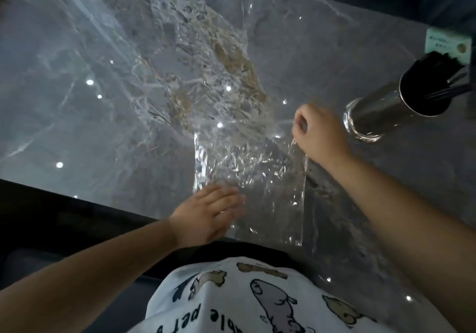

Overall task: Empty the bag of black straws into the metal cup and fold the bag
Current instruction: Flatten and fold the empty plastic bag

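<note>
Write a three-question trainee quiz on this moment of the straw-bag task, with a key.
1. True or false: the clear plastic bag lies flat on the marble table with no straws visible in it.
2. Which hand pinches the bag's far edge? A) left hand B) right hand C) neither
3. Fill in: the black straws now sit in the ___ .

Key
1. True.
2. B; the left hand rests open-palmed at the bag's near left corner.
3. Metal cup, standing to the right of the bag.
</note>
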Available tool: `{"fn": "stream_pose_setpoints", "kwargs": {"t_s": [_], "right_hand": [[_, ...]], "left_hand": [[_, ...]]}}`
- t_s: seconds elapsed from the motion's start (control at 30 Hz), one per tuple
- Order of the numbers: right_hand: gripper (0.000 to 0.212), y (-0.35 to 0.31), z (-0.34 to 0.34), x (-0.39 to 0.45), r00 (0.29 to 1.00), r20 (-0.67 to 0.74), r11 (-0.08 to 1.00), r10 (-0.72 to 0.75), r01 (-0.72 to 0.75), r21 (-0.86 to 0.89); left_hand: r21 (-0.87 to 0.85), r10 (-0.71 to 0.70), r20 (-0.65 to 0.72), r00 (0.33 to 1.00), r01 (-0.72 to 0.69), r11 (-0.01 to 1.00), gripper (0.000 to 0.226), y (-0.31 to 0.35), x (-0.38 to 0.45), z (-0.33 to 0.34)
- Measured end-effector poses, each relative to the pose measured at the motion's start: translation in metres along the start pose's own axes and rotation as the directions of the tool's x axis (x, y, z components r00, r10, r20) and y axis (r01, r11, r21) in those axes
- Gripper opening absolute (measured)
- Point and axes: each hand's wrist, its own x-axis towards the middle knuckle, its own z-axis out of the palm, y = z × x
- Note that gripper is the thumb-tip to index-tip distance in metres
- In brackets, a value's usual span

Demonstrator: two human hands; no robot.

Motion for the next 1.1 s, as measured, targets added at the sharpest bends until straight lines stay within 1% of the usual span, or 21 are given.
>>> {"fn": "stream_pose_setpoints", "kwargs": {"t_s": [0.03, 0.1, 0.2, 0.3, 0.37, 0.4, 0.47, 0.5, 0.53, 0.57, 0.6, 0.67, 0.7, 0.8, 0.87, 0.9, 0.93, 0.97, 1.0, 1.03, 1.1], "right_hand": [[0.011, 0.000, -0.002, 0.008, 1.000, -0.014, 1.000, -0.003, 0.003, -0.007], [0.009, 0.000, -0.008, 0.022, 0.999, -0.026, 0.999, -0.034, 0.034, -0.020], [0.005, 0.003, -0.016, 0.037, 0.991, -0.027, 0.991, -0.132, 0.131, -0.014], [0.007, 0.007, -0.024, 0.035, 0.972, -0.028, 0.972, -0.234, 0.234, 0.003], [0.008, 0.012, -0.026, 0.021, 0.955, -0.040, 0.956, -0.293, 0.292, -0.011], [0.007, 0.015, -0.026, 0.012, 0.949, -0.034, 0.949, -0.315, 0.314, -0.018], [0.006, 0.020, -0.021, -0.004, 0.948, -0.008, 0.948, -0.318, 0.318, -0.028], [0.007, 0.023, -0.018, -0.010, 0.954, 0.005, 0.953, -0.300, 0.300, -0.035], [0.007, 0.026, -0.015, -0.013, 0.961, 0.016, 0.961, -0.274, 0.275, -0.042], [0.008, 0.028, -0.011, -0.014, 0.968, 0.026, 0.967, -0.250, 0.251, -0.048], [0.009, 0.029, -0.007, -0.014, 0.971, 0.033, 0.970, -0.237, 0.238, -0.053], [0.009, 0.030, 0.001, -0.014, 0.970, 0.038, 0.968, -0.240, 0.242, -0.067], [0.008, 0.031, 0.004, -0.013, 0.969, 0.038, 0.966, -0.245, 0.247, -0.075], [0.008, 0.034, 0.017, -0.013, 0.960, 0.042, 0.954, -0.276, 0.279, -0.111], [0.003, 0.036, 0.026, -0.016, 0.944, 0.068, 0.934, -0.322, 0.329, -0.141], [0.001, 0.037, 0.031, -0.018, 0.937, 0.080, 0.925, -0.339, 0.348, -0.154], [0.002, 0.037, 0.036, -0.020, 0.933, 0.091, 0.918, -0.347, 0.358, -0.170], [0.006, 0.037, 0.042, -0.022, 0.932, 0.106, 0.912, -0.347, 0.362, -0.192], [0.011, 0.037, 0.047, -0.023, 0.931, 0.125, 0.907, -0.342, 0.362, -0.215], [0.014, 0.036, 0.051, -0.023, 0.931, 0.140, 0.903, -0.338, 0.362, -0.233], [0.016, 0.033, 0.057, -0.022, 0.932, 0.147, 0.898, -0.331, 0.358, -0.255]], "left_hand": [[0.047, -0.001, 0.128, 0.992, -0.005, 0.999, 0.053, -0.002, 0.009, 0.007], [0.164, -0.138, 0.322, 0.936, 0.088, 0.982, 0.058, -0.018, 0.033, 0.015], [0.293, -0.275, 0.353, 0.894, 0.173, 0.940, 0.060, -0.051, 0.064, 0.026], [0.305, -0.367, 0.341, 0.865, 0.267, 0.914, 0.064, -0.078, 0.087, 0.021], [0.224, -0.440, 0.364, 0.821, 0.381, 0.897, 0.063, -0.087, 0.102, 0.016], [0.110, -0.471, 0.425, 0.773, 0.473, 0.874, 0.060, -0.089, 0.108, 0.015], [-0.170, -0.469, 0.612, 0.637, 0.685, 0.708, 0.054, -0.091, 0.114, 0.015], [-0.225, -0.461, 0.678, 0.573, 0.758, 0.612, 0.056, -0.090, 0.115, 0.014], [-0.227, -0.457, 0.707, 0.540, 0.785, 0.577, 0.058, -0.089, 0.115, 0.014], [-0.199, -0.468, 0.708, 0.529, 0.785, 0.587, 0.058, -0.088, 0.113, 0.011], [-0.161, -0.492, 0.649, 0.580, 0.737, 0.656, 0.055, -0.087, 0.111, 0.006], [-0.067, -0.540, 0.387, 0.747, 0.607, 0.792, 0.051, -0.083, 0.102, -0.005], [-0.008, -0.543, 0.305, 0.783, 0.572, 0.820, 0.054, -0.081, 0.093, -0.012], [-0.043, -0.525, 0.260, 0.810, 0.553, 0.832, 0.056, -0.076, 0.054, -0.024], [-0.109, -0.579, 0.063, 0.813, 0.583, 0.805, 0.047, -0.071, 0.021, -0.029], [-0.205, -0.695, -0.056, 0.717, 0.673, 0.710, 0.043, -0.072, 0.007, -0.038], [-0.343, -0.829, -0.140, 0.542, 0.759, 0.554, 0.040, -0.075, -0.003, -0.049], [-0.450, -0.902, -0.218, 0.372, 0.782, 0.431, 0.038, -0.079, -0.007, -0.060], [-0.488, -0.907, -0.297, 0.299, 0.769, 0.413, 0.034, -0.081, -0.003, -0.070], [-0.449, -0.859, -0.378, 0.344, 0.743, 0.495, 0.032, -0.083, 0.008, -0.077], [-0.274, -0.682, -0.429, 0.592, 0.635, 0.723, 0.032, -0.084, 0.040, -0.084]]}}
